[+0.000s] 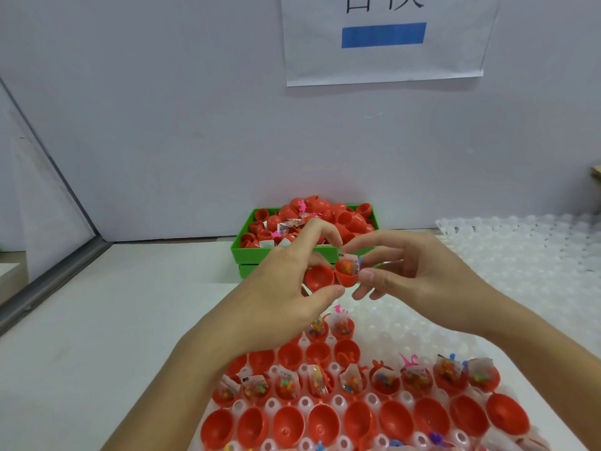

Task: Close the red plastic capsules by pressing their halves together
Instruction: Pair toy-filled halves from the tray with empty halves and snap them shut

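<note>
both forearms are bare from the lower frame edge to the wrist, with no sleeve or cuff in view. the left hand (286,288) and the right hand (413,271) carry no glove, ring, watch or wristband on any visible surface. fingernails are short and unpainted where they show, as on the right thumb and the left index fingertip.
</note>
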`<state>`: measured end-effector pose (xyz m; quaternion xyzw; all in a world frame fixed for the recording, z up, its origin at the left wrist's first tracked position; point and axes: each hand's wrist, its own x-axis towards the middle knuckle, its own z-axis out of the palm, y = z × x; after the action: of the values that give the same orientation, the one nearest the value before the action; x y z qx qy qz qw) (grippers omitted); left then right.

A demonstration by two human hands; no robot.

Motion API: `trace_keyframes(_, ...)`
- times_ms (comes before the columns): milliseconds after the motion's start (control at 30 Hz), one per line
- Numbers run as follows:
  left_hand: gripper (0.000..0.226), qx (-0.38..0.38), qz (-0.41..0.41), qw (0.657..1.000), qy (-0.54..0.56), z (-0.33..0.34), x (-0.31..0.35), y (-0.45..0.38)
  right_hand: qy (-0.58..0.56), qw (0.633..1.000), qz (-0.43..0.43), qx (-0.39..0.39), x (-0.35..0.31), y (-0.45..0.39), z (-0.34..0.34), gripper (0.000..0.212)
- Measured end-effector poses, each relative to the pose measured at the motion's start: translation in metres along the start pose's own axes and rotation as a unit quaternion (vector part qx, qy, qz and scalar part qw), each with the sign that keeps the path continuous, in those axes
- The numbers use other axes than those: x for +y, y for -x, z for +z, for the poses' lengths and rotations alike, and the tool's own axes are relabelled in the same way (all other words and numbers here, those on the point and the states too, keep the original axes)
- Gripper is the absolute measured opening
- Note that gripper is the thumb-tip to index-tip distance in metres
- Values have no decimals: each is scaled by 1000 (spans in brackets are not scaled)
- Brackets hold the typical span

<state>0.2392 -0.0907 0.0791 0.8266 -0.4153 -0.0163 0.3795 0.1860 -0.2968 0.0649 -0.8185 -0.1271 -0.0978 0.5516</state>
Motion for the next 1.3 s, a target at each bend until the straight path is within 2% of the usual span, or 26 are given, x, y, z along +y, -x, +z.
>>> trace_keyframes(100,45,3,-4,1000,-5,-1,-2,0,-24,999,17,-20,1,0,-2,32)
trace_keyframes(200,44,-3,-13,1000,4,-1,-2,1,-35,999,19,-20,2,0,-2,25)
trace_keyframes(367,31,29,-35,997,64,1,-2,-2,-8,1000,16,-8,2,-1,-6,16)
trace_keyframes(567,24,68,-27,993,88,7,-1,-4,29,999,17,20,1,-1,-4,21)
trace_keyframes(767,11,99,-16,992,71,14,0,-7,26,999,8,29,-1,-1,1,21)
trace_keyframes(1000,15,125,-11,990,65,14,2,-6,-69,997,19,21,-3,-1,3,20)
trace_keyframes(1100,12,121,-7,991,64,16,5,-6,-52,998,23,32,-1,-1,5,5)
trace_keyframes(1300,20,111,-1,990,86,14,9,-4,-42,997,28,52,-2,-2,8,7)
